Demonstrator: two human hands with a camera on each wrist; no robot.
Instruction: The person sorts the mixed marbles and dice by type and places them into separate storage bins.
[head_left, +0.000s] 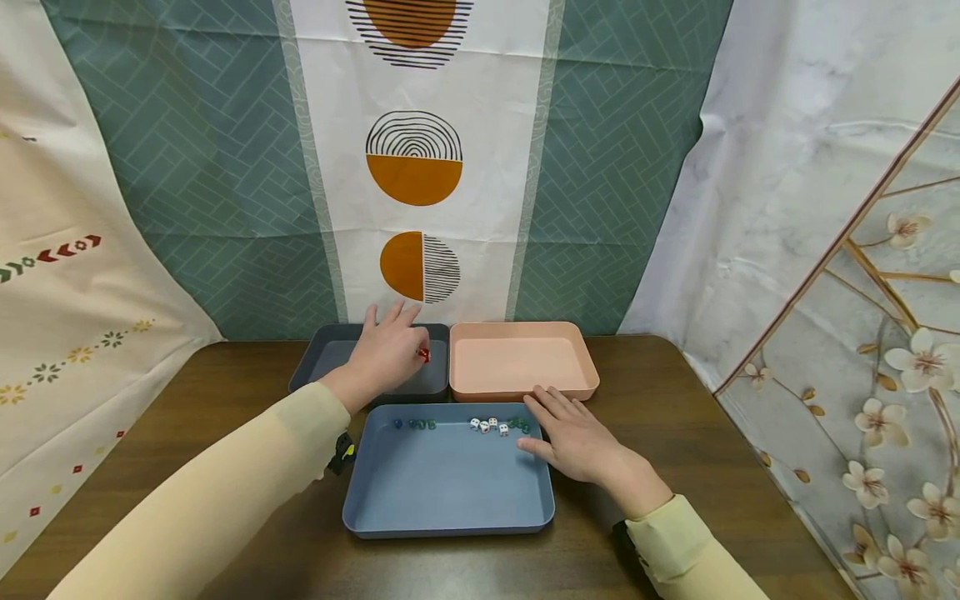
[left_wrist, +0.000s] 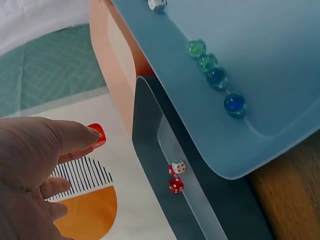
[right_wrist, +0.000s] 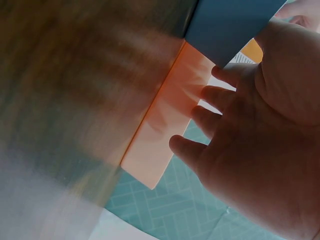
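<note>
My left hand point(head_left: 386, 348) pinches a red die point(left_wrist: 97, 136) between thumb and finger above the dark grey tray point(head_left: 318, 354) at the back left. Inside that tray, the left wrist view shows a white die point(left_wrist: 178, 166) and red dice point(left_wrist: 176, 185) along one side. My right hand point(head_left: 577, 442), fingers straight and slightly spread, hovers by the back right corner of the blue tray point(head_left: 450, 492), holding nothing. White dice point(head_left: 492, 423) lie along that tray's far side, with green marbles point(left_wrist: 196, 48) and blue marbles point(left_wrist: 234, 102) to their left.
A peach tray point(head_left: 521, 358) stands at the back right, beside the dark grey one. All the trays sit on a brown wooden table point(head_left: 645, 400). Patterned cloth point(head_left: 600, 167) hangs behind the table, and more cloth hangs at both sides.
</note>
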